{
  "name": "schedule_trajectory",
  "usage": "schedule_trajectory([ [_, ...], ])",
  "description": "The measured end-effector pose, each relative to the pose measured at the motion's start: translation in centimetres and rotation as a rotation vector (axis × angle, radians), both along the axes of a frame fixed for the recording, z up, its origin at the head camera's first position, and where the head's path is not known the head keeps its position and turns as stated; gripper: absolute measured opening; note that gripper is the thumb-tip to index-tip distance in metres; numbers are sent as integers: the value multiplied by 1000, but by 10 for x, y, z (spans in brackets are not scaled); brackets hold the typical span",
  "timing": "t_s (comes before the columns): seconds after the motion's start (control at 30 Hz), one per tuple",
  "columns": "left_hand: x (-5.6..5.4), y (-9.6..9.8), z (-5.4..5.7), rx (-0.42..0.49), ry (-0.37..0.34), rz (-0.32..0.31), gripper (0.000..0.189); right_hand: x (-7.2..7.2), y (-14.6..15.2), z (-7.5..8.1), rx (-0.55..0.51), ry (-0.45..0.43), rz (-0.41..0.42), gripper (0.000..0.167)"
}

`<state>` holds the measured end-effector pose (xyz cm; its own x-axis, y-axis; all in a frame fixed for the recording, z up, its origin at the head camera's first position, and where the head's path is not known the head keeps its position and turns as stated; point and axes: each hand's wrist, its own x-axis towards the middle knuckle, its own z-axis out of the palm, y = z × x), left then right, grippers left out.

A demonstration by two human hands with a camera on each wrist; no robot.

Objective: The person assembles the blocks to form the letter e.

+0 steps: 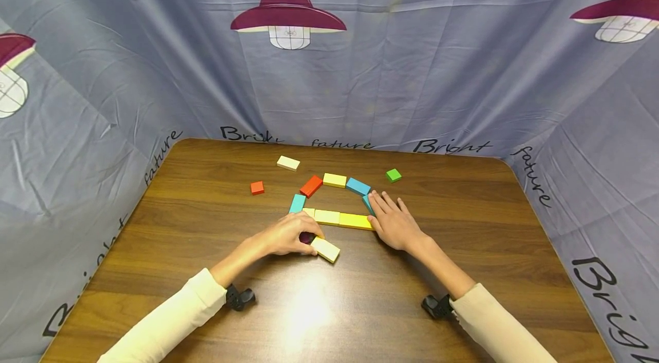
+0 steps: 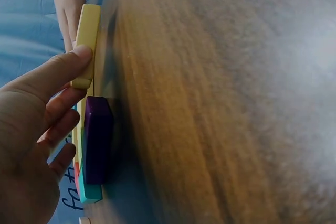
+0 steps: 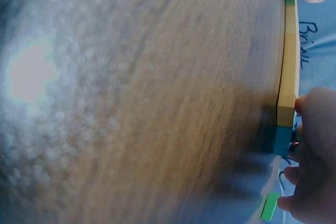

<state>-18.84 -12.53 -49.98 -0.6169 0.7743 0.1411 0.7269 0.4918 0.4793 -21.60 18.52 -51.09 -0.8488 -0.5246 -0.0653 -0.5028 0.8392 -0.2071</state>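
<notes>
My left hand (image 1: pixel 290 234) pinches a pale yellow block (image 1: pixel 325 249) between thumb and fingers, raised above the table in the left wrist view. Under that hand lies a dark purple block (image 2: pixel 98 142), mostly hidden from the head view. My right hand (image 1: pixel 395 222) lies with straight fingers by the right corner of a ring of blocks, near a teal block (image 1: pixel 367 203) and the end of a bright yellow block (image 1: pixel 355 221). The ring also has a pale yellow block (image 1: pixel 327 217), another teal block (image 1: pixel 297 203), a red block (image 1: pixel 311 186), a yellow block (image 1: pixel 334 180) and a blue block (image 1: pixel 358 186).
Outside the ring lie a small red block (image 1: pixel 257 188), a cream block (image 1: pixel 288 163) and a small green block (image 1: pixel 393 175). The brown wooden table (image 1: pixel 463 260) meets a grey-blue curtain (image 1: pixel 391 83) at its back and sides.
</notes>
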Motion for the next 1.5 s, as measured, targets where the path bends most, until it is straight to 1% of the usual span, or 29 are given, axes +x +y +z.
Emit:
schedule_trajectory([
  [0.17,5,-1,-1,-51,14,31,29,0,0,0,5,0,0,61],
  [0.3,7,-2,-2,-62,19,51,29,0,0,1,0,4,-1,61],
  [0.47,8,-2,-4,-78,19,74,29,0,0,0,-8,13,0,60],
  [0.6,7,-4,-4,-100,1,85,32,0,0,0,-9,7,0,60],
  [0.9,6,-9,-2,-113,-35,81,29,0,0,-1,-6,9,1,60],
  [1.1,6,-10,-3,-128,-32,76,28,-1,0,-1,-8,-3,-2,61],
  [1.5,5,-10,-3,-124,-26,75,27,-2,1,-4,-7,0,1,61],
])
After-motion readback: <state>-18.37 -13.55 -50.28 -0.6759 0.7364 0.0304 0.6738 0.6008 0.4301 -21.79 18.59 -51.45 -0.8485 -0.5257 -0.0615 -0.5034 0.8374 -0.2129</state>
